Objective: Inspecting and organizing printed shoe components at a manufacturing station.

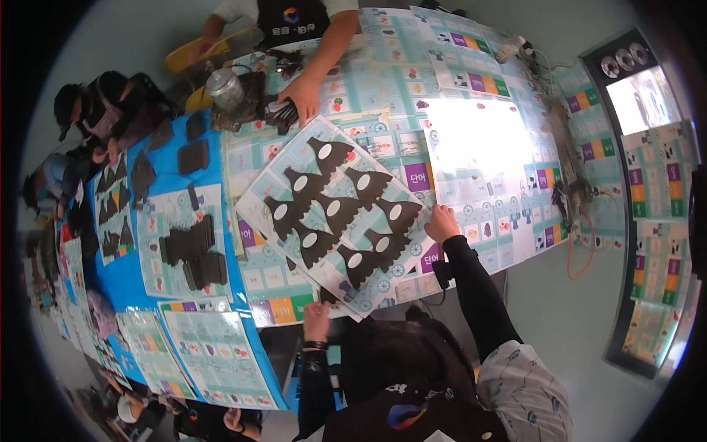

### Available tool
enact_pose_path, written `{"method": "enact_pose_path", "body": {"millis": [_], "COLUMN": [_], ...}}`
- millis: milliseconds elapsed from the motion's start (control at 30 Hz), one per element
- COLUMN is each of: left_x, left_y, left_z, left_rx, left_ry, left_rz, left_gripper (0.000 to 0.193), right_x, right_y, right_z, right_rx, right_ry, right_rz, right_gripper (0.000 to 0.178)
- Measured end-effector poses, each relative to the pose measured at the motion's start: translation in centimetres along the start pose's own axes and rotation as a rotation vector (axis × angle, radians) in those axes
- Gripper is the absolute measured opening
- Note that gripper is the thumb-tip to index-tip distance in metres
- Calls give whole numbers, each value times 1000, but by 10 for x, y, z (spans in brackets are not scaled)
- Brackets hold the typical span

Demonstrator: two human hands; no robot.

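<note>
A printed sheet [283,163] lies turned like a diamond across the table in front of me. Several black, flared cut-out pieces [340,215] with white ovals and scalloped edges are spread over it. My right hand [442,224] is closed on the sheet's right corner. Down at its near corner, my left hand [317,321] pinches the edge; the fingertips are partly hidden. Beyond the far corner, a co-worker's hand [300,97] rests at a bundle of dark strips [281,114].
Stacks of black pieces [193,250] lie on another sheet at the left, over a blue cover [228,136]. A clear jar [224,88] stands far left. Cables [582,247] hang off the right table edge, and more people [110,110] work at the left.
</note>
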State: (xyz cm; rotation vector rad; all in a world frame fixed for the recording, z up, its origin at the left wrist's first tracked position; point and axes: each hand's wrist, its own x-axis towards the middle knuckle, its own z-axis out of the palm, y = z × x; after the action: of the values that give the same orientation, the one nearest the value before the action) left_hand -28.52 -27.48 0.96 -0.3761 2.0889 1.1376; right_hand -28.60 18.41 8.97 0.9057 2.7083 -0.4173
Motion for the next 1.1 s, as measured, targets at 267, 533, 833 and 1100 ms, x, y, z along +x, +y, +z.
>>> {"method": "enact_pose_path", "body": {"millis": [267, 533, 833, 1100], "left_x": [-28, -82, -101, -114], "left_y": [17, 40, -3, 110], "left_z": [75, 107, 118, 218], "left_rx": [-283, -573, -1329, -217], "left_ry": [191, 478, 336, 355], "left_rz": [87, 195, 324, 595], "left_gripper": [27, 22, 13, 13], "right_x": [38, 32, -27, -63], "right_y": [61, 63, 110, 273], "right_z": [25, 15, -53, -36], "right_rx": [57, 521, 596, 1021], "right_ry": [-119, -447, -554, -180], "right_rz": [-354, -531, -377, -296], "right_gripper": [29, 50, 47, 48]}}
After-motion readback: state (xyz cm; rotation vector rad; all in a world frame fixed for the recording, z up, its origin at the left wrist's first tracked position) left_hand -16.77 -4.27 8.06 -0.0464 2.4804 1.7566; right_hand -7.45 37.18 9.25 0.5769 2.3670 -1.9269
